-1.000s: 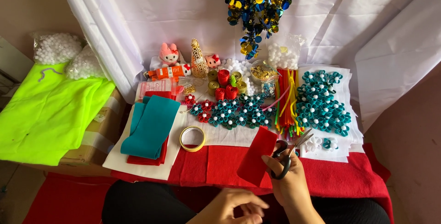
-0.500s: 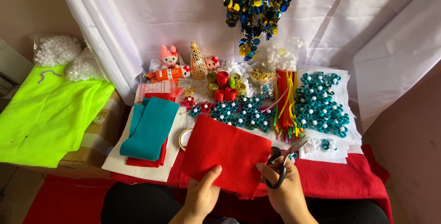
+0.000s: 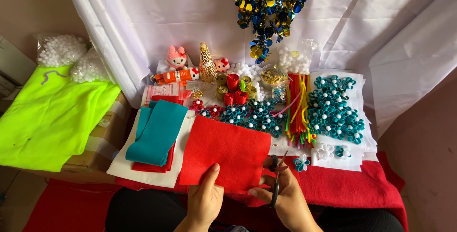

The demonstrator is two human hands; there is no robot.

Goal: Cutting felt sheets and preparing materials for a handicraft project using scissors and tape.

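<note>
A red felt sheet (image 3: 223,151) lies spread at the near middle of the table. My left hand (image 3: 204,201) grips its near edge, thumb on top. My right hand (image 3: 285,198) holds black-handled scissors (image 3: 276,177), fingers through the loops, blades pointing up beside the sheet's right edge. Whether the blades touch the felt, I cannot tell. A small teal-and-white felt flower (image 3: 301,162) sits just right of the scissors.
Folded teal felt (image 3: 157,132) on red and white sheets lies to the left. Teal felt flowers (image 3: 333,108), pipe cleaners (image 3: 300,108), ribbon rolls (image 3: 233,87) and small plush toys (image 3: 177,58) fill the back. Neon yellow fabric (image 3: 47,118) covers a box at left. Blue-gold sequin garland (image 3: 271,3) hangs above.
The red felt sheet has been spread flat on the table. My left hand came up from my lap and took its near edge. My right hand with the scissors shifted slightly toward the sheet.
</note>
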